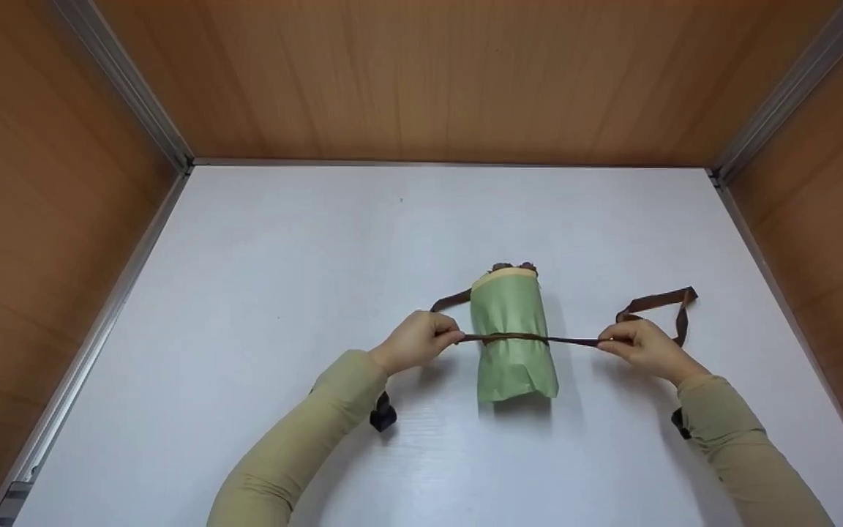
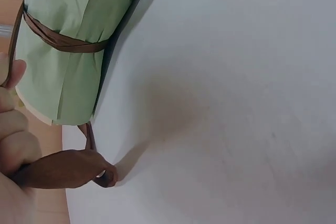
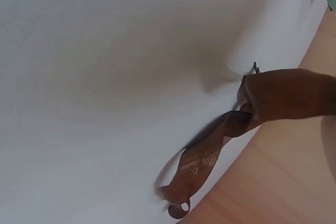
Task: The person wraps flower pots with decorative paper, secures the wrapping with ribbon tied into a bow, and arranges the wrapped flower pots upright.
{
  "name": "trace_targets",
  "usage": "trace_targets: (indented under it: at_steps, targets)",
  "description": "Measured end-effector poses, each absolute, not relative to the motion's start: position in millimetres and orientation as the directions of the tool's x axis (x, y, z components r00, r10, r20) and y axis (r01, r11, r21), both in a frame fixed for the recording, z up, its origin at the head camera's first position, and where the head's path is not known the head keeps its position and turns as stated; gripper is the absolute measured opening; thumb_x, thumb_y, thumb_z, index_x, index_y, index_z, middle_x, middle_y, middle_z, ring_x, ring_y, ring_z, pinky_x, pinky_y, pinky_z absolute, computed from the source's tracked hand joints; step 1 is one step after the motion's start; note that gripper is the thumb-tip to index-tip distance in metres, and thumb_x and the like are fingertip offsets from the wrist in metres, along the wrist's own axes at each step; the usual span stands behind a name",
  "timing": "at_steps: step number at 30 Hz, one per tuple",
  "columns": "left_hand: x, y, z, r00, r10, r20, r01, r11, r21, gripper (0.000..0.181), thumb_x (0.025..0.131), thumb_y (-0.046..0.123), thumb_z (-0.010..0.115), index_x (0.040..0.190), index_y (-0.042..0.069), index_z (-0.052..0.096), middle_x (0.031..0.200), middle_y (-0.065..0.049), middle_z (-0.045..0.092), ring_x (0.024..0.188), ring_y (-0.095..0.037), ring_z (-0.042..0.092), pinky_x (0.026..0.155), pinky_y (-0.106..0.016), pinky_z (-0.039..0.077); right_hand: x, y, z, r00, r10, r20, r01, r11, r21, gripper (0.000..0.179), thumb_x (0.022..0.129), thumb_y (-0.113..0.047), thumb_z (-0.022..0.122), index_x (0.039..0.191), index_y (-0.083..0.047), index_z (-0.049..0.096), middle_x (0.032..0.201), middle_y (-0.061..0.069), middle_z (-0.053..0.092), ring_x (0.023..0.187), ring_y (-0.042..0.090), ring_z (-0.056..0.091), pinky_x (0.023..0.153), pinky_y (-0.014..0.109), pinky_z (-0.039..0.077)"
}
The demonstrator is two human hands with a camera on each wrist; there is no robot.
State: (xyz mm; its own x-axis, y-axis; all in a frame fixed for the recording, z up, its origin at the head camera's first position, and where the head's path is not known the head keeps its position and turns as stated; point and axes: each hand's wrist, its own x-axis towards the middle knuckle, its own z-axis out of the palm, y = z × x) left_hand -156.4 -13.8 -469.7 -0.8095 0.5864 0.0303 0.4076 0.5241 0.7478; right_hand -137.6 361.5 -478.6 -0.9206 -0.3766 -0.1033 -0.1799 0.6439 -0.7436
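Observation:
A bundle in green paper [image 1: 513,304] with a pale inner edge lies on the white table in the head view. Brown, crinkled tips [image 1: 527,266] poke out of its far end. Round its middle runs a brown ribbon [image 1: 568,341], which gathers the paper. My left hand [image 1: 419,339] pinches one side of this ribbon close beside the bundle. Farther out on the other side, my right hand [image 1: 645,347] pinches the opposite length, so the ribbon is stretched straight between them. Loose tails hang from both hands: one brown tail [image 2: 63,170] in the left wrist view, another brown tail [image 3: 283,95] in the right wrist view.
The white table [image 1: 282,241] is enclosed by a wooden back panel [image 1: 429,80] and wooden side panels, with metal strips along the edges. Dark wrist-worn pieces [image 1: 383,414] show under the sleeves.

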Motion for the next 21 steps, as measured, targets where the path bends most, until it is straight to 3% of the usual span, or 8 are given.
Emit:
trace_targets:
  at_steps: [3,10,13,16,19,21]
  targets:
    - [-156,-10,-472,-0.811,0.584,0.008,0.393,0.535,0.748,0.02,0.094,0.015,0.058,0.089,0.0,0.071,0.061,-0.001,0.053,0.053,-0.006,0.035,0.051,-0.018,0.029,-137,363,-477,-0.917,-0.382,-0.112,-0.171,0.633,-0.755,0.014,0.089,-0.011,0.065,0.089,0.002,0.07,0.077,0.004,0.059,0.065,0.003,0.042,0.056,0.019,0.036]
    - [-153,2,-482,-0.786,0.616,-0.053,0.404,0.576,0.71,0.032,0.097,0.019,0.054,0.127,0.011,0.061,0.061,0.002,0.05,0.051,-0.003,0.034,0.058,-0.018,0.035,-139,357,-480,-0.879,-0.434,-0.197,-0.17,0.672,-0.72,0.012,0.091,-0.013,0.062,0.084,-0.003,0.067,0.074,0.0,0.054,0.065,0.006,0.042,0.058,0.02,0.035]
    - [-150,3,-484,-0.787,0.612,-0.074,0.385,0.581,0.717,0.033,0.096,0.018,0.055,0.129,0.012,0.059,0.063,0.001,0.053,0.05,-0.003,0.034,0.06,-0.018,0.037,-141,347,-483,-0.835,-0.498,-0.236,-0.207,0.68,-0.703,0.01,0.091,-0.014,0.063,0.09,-0.004,0.064,0.081,0.001,0.059,0.071,0.009,0.049,0.063,0.023,0.041]
    - [-148,4,-484,-0.791,0.606,-0.081,0.373,0.583,0.721,0.034,0.096,0.018,0.056,0.129,0.012,0.059,0.066,-0.001,0.055,0.05,-0.003,0.035,0.059,-0.018,0.037,-140,333,-481,-0.809,-0.538,-0.238,-0.223,0.655,-0.722,0.02,0.093,-0.022,0.061,0.105,-0.006,0.061,0.099,0.006,0.065,0.091,0.018,0.059,0.079,0.033,0.048]
    - [-147,8,-481,-0.794,0.605,-0.066,0.397,0.596,0.698,0.032,0.097,0.019,0.054,0.127,0.011,0.061,0.073,-0.004,0.062,0.056,-0.004,0.041,0.062,-0.019,0.04,-138,314,-473,-0.822,-0.522,-0.227,-0.188,0.626,-0.757,0.032,0.095,-0.032,0.055,0.115,-0.008,0.057,0.113,0.011,0.065,0.108,0.027,0.058,0.091,0.042,0.046]
    - [-147,11,-477,-0.8,0.597,-0.06,0.41,0.618,0.671,0.027,0.099,0.021,0.05,0.118,0.01,0.065,0.08,-0.005,0.065,0.062,-0.005,0.045,0.065,-0.022,0.042,-137,302,-468,-0.845,-0.487,-0.22,-0.163,0.626,-0.763,0.035,0.096,-0.039,0.052,0.114,-0.009,0.055,0.109,0.01,0.065,0.102,0.026,0.059,0.086,0.041,0.046]
